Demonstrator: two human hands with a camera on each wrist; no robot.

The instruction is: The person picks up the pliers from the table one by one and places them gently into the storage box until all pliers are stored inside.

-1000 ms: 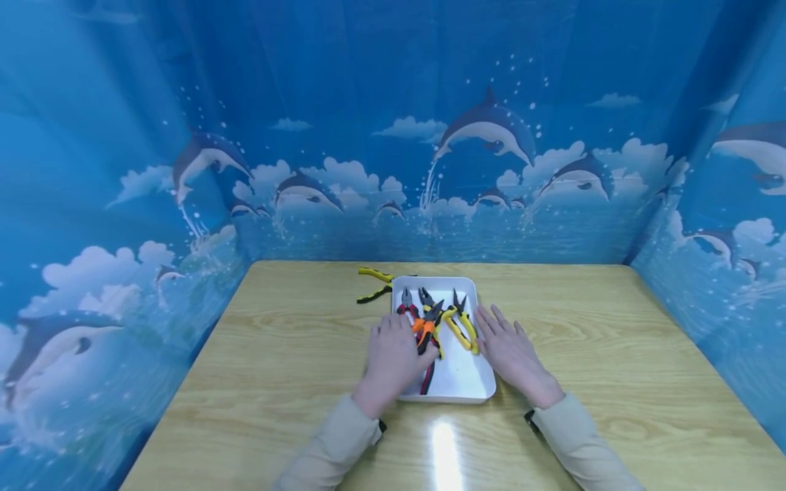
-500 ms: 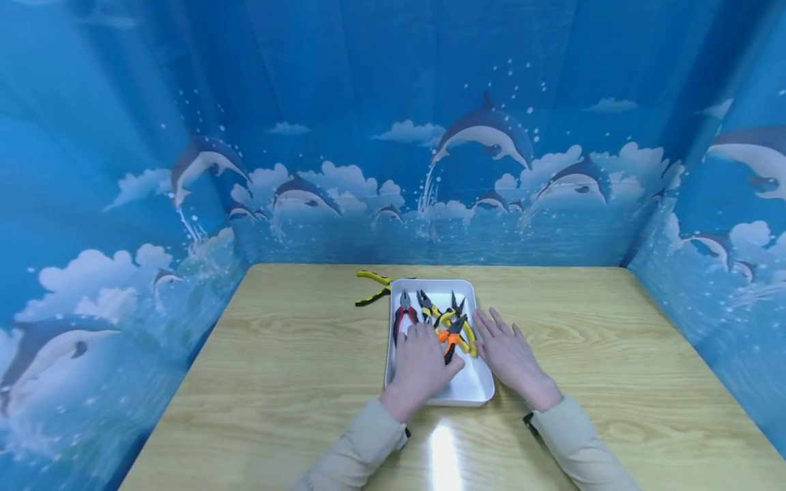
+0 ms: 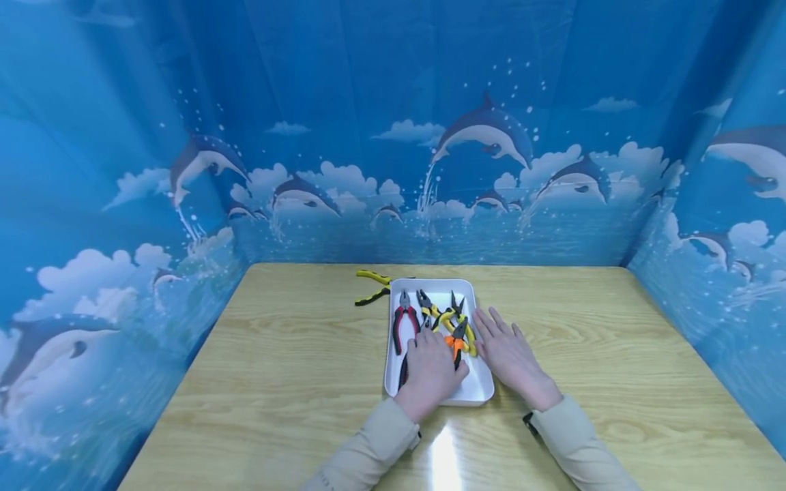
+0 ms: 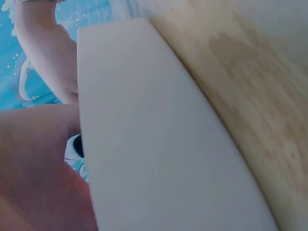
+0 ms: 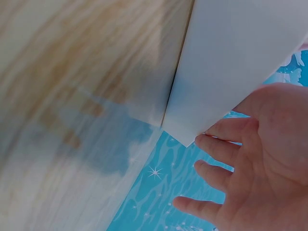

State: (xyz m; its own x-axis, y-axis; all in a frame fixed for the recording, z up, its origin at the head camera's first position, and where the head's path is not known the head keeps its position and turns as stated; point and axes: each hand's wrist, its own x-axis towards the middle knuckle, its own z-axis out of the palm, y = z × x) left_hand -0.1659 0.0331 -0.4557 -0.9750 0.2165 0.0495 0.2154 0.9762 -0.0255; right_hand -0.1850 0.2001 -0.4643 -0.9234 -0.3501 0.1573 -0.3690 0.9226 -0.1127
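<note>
A white tray (image 3: pixel 473 392) on the table holds several pliers. My left hand (image 3: pixel 430 365) reaches down into it, over pliers whose grey head shows at the fingertips; its fingers hide whether they grip. A dark handle (image 3: pixel 403 372) pokes out left of the hand. Orange-and-black pliers (image 3: pixel 458 341) lie by its thumb, and red-and-black pliers (image 3: pixel 404 320) lie along the left wall. Yellow-handled pliers (image 3: pixel 468 331) are at the tray's right. My right hand (image 3: pixel 506 351) rests against the right wall, fingers extended; in the right wrist view, fingertips (image 5: pixel 204 139) touch the tray.
More yellow-and-black pliers (image 3: pixel 374 294) lie on the wooden table (image 3: pixel 295 354), partly hidden behind the tray's far left corner. A blue dolphin-print curtain (image 3: pixel 344 136) encloses the table at the back and sides.
My left hand has moved right within the tray, and the orange-and-black pliers have shifted right. The red-and-black pliers at the left are now uncovered. My right hand has stayed against the tray.
</note>
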